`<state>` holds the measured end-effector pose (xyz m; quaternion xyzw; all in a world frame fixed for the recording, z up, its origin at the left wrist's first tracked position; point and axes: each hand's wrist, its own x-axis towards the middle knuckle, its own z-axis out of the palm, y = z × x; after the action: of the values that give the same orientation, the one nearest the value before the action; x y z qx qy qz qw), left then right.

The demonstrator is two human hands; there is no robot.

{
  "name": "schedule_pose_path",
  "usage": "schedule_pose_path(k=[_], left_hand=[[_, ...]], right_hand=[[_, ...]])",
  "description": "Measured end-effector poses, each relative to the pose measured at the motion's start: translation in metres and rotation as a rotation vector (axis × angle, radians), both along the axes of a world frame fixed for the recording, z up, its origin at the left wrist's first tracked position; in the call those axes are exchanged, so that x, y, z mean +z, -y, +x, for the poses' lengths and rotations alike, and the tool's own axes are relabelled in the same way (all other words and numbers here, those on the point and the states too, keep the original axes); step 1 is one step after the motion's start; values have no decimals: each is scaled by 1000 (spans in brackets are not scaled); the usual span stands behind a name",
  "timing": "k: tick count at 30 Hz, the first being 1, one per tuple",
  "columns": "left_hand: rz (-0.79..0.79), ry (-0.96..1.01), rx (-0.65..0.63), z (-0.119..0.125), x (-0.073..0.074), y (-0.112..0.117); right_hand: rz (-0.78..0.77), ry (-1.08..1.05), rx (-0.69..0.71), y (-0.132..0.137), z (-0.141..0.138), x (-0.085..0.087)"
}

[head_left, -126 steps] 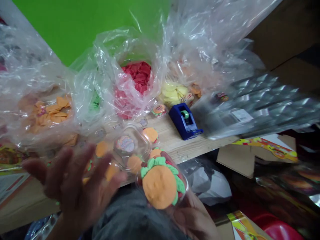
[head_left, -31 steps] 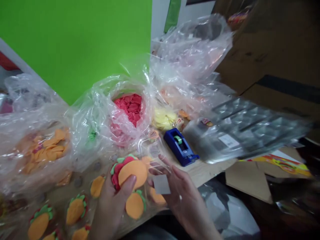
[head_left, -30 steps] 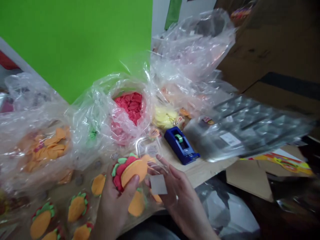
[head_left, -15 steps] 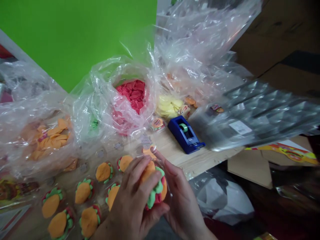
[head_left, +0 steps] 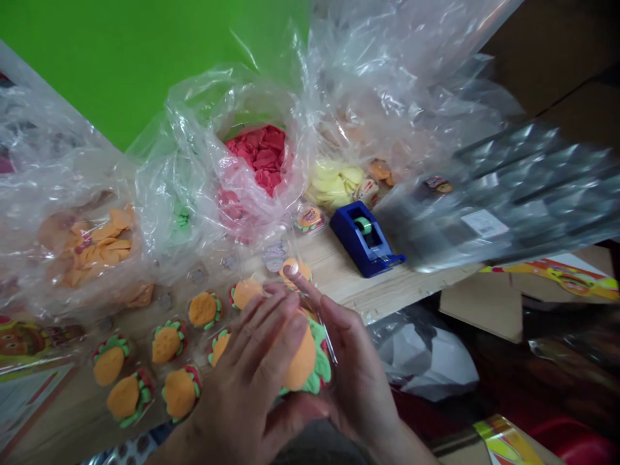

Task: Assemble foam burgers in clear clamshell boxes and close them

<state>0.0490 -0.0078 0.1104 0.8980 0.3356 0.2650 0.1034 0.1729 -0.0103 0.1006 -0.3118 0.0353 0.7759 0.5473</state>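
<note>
A small toy-like burger [head_left: 301, 365] with an orange bun, frilly green layer and a bit of red is between my hands. My left hand [head_left: 256, 368] is closed over it from the left, thumb underneath. From the right, my right hand [head_left: 358, 368] cups the burger and a clear plastic shell [head_left: 330, 342] whose edge shows beside it. My right index finger reaches up over another orange burger piece [head_left: 298, 271]; whether it touches is unclear. Left of my hands, several similar burgers [head_left: 180, 392] sit in clear cups on the wooden table [head_left: 324, 265].
Clear bags hold red pieces [head_left: 261, 155], orange pieces [head_left: 109, 242] and green pieces [head_left: 181, 216]. Pale yellow discs [head_left: 334, 181] lie behind a blue tape dispenser [head_left: 365, 239]. Stacked clear plastic trays [head_left: 533, 200] rest right, above an open cardboard box [head_left: 484, 303]. A green panel [head_left: 145, 58] stands behind.
The view has shifted, so the table items sit higher in the picture. The burger between my hands has turned, its green layer now facing lower right; both hands stay around it.
</note>
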Motion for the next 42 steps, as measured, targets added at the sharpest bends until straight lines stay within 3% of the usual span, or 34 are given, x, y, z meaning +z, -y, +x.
schedule_pose_path(k=[7,18,24,28,31,36,42], left_hand=[[-37,16,-15,-4,6,-3],[-21,-3,-7,-11,2,1],[-105,-170,-5,-16,4,4],[-81,44,106,-22,-8,15],[60,189,243,-32,-20,30],[242,67,129,-39,-34,47],[176,59,166,-37,-46,51]], right_hand=[[42,-73,61,0,1,2],[116,-38,148,11,5,2],[118,44,181,17,8,-2],[24,69,191,18,8,-4],[3,79,163,18,7,-5],[54,116,98,19,2,-8],[21,207,101,21,1,-6]])
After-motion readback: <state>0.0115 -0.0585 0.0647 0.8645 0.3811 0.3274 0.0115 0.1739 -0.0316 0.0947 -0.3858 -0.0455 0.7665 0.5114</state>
